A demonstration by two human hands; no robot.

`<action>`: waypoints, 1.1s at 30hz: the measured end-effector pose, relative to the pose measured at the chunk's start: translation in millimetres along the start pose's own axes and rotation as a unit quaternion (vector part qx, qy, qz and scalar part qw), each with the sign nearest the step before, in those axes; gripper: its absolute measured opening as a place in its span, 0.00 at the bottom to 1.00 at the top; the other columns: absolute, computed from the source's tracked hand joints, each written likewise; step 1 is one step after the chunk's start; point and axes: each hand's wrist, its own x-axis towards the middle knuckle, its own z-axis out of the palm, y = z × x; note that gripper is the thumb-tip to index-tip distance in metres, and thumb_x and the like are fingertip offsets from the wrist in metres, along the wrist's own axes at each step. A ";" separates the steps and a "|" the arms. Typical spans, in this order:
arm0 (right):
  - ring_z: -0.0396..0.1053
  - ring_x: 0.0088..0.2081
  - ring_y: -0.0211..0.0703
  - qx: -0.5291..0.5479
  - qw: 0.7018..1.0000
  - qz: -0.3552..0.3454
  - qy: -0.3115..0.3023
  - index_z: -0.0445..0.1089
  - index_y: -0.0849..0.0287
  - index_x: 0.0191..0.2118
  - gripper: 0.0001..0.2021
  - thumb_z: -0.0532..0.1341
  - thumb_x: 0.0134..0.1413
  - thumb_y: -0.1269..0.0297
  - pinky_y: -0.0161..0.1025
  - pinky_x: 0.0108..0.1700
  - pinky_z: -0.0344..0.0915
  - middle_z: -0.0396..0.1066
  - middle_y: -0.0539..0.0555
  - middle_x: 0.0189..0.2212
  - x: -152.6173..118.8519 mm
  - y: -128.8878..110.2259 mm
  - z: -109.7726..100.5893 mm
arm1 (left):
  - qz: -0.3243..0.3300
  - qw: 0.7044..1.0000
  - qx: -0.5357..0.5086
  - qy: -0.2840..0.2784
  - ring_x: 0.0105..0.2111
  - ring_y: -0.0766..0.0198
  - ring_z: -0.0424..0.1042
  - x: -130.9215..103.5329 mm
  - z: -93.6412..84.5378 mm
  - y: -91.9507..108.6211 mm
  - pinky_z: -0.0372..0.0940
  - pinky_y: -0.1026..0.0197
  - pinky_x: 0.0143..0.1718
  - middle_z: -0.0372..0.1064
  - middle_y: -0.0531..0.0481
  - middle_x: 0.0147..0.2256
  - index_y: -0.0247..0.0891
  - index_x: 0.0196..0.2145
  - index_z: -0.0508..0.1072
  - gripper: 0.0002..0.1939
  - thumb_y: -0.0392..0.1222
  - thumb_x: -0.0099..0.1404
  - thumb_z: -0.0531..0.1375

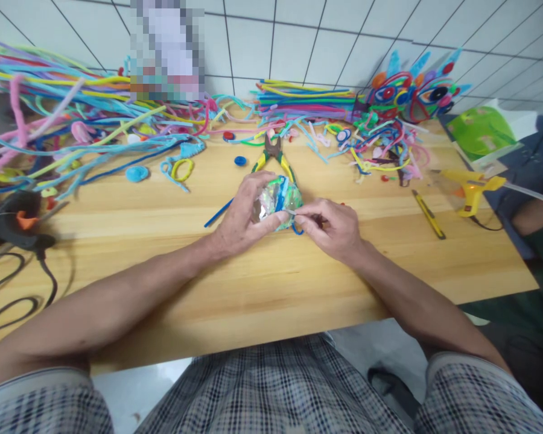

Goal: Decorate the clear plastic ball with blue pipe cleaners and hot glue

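My left hand (247, 220) is closed around a shiny, rounded green and clear craft piece (291, 196) with a blue pipe cleaner strip across it. Its thumb presses the near side of the piece. At the right edge of the piece, my right hand (332, 226) pinches a thin whitish strip (291, 211) between thumb and fingertips; its exact kind is too small to tell. A blue pipe cleaner (218, 214) sticks out to the left under my left hand. Just beyond the piece lie pliers (273, 155) with yellow and green handles, jaws pointing away.
Bundles of colourful pipe cleaners (305, 99) line the wall, with loose ones (131, 147) spread left. A decorated mask (411, 93) stands back right. A yellow glue gun (473, 188) and a utility knife (428, 215) lie right; a black clamp-like tool (15, 223) with cable lies left.
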 end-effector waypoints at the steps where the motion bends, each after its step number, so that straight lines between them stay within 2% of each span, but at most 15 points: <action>1: 0.73 0.26 0.37 0.003 1.000 -0.002 0.001 0.81 0.51 0.43 0.05 0.67 0.73 0.64 0.37 0.30 0.69 0.83 0.48 0.31 0.2 -0.2 0.0 | 0.000 1.000 0.002 -0.001 0.70 0.45 0.70 0.0 0.0 0.1 0.69 0.40 0.72 0.69 0.38 0.67 0.49 0.73 0.61 0.33 0.63 0.80 0.64; 9: 0.72 0.25 0.36 0.028 1.000 -0.003 0.006 0.81 0.51 0.43 0.04 0.67 0.72 0.65 0.37 0.30 0.68 0.82 0.47 0.31 1.3 -0.9 0.5 | 0.002 1.000 -0.007 0.007 0.69 0.46 0.71 0.1 1.2 -0.1 0.70 0.41 0.71 0.69 0.39 0.67 0.49 0.72 0.62 0.33 0.63 0.79 0.64; 15: 0.69 0.25 0.35 0.079 0.996 0.034 0.000 0.81 0.51 0.40 0.04 0.68 0.69 0.66 0.37 0.30 0.65 0.82 0.47 0.31 2.4 -4.7 1.9 | -0.010 1.000 -0.005 0.002 0.70 0.46 0.70 0.4 0.6 1.0 0.70 0.40 0.72 0.69 0.38 0.67 0.48 0.72 0.62 0.33 0.65 0.79 0.63; 17: 0.66 0.23 0.34 0.112 0.991 0.070 0.000 0.80 0.51 0.40 0.03 0.69 0.69 0.65 0.36 0.29 0.63 0.80 0.46 0.29 2.7 -7.3 0.7 | -0.007 1.000 -0.009 0.003 0.70 0.45 0.70 0.3 0.6 0.7 0.70 0.39 0.72 0.69 0.38 0.67 0.48 0.72 0.62 0.33 0.64 0.79 0.64; 19: 0.63 0.22 0.33 0.167 0.976 0.141 0.005 0.80 0.52 0.41 0.03 0.70 0.68 0.61 0.35 0.27 0.60 0.76 0.44 0.26 4.8 -8.9 -2.9 | -0.006 1.000 -0.016 0.004 0.69 0.44 0.71 0.1 0.6 0.1 0.70 0.37 0.71 0.69 0.37 0.67 0.48 0.72 0.62 0.33 0.61 0.79 0.65; 21: 0.61 0.21 0.33 0.231 0.946 0.227 0.024 0.79 0.52 0.41 0.09 0.73 0.67 0.53 0.34 0.25 0.58 0.71 0.43 0.23 9.9 -7.2 -9.5 | -0.002 1.000 -0.021 0.007 0.69 0.43 0.71 -0.2 0.6 -0.7 0.70 0.36 0.71 0.69 0.37 0.67 0.48 0.72 0.62 0.32 0.59 0.79 0.65; 23: 0.57 0.20 0.33 0.286 0.910 0.294 0.059 0.78 0.52 0.40 0.15 0.75 0.63 0.46 0.33 0.23 0.56 0.67 0.42 0.21 17.2 0.1 -18.7 | 0.004 1.000 -0.022 0.010 0.69 0.43 0.71 -0.3 0.6 -1.3 0.70 0.36 0.71 0.69 0.37 0.67 0.49 0.72 0.62 0.32 0.58 0.79 0.66; 25: 0.55 0.19 0.32 0.319 0.881 0.337 0.093 0.77 0.52 0.39 0.18 0.76 0.60 0.44 0.32 0.21 0.53 0.64 0.42 0.21 24.5 13.4 -28.7 | 0.009 1.000 -0.023 0.013 0.69 0.44 0.71 -0.4 0.7 -1.6 0.70 0.37 0.72 0.69 0.38 0.67 0.48 0.72 0.63 0.32 0.57 0.78 0.66; 29: 0.55 0.18 0.31 0.340 0.845 0.398 0.113 0.76 0.52 0.38 0.16 0.77 0.57 0.49 0.32 0.18 0.49 0.65 0.43 0.23 31.4 48.4 -42.0 | 0.010 1.000 -0.023 0.013 0.69 0.45 0.71 -0.5 0.8 -1.6 0.70 0.39 0.72 0.69 0.38 0.66 0.48 0.72 0.62 0.32 0.56 0.79 0.66; 33: 0.56 0.19 0.29 0.343 0.826 0.426 0.134 0.76 0.54 0.37 0.13 0.78 0.51 0.59 0.29 0.16 0.46 0.68 0.43 0.25 28.2 72.1 -40.4 | 0.001 1.000 -0.018 0.007 0.69 0.45 0.71 -0.9 -0.3 -1.1 0.70 0.39 0.72 0.69 0.38 0.67 0.49 0.72 0.62 0.32 0.57 0.79 0.66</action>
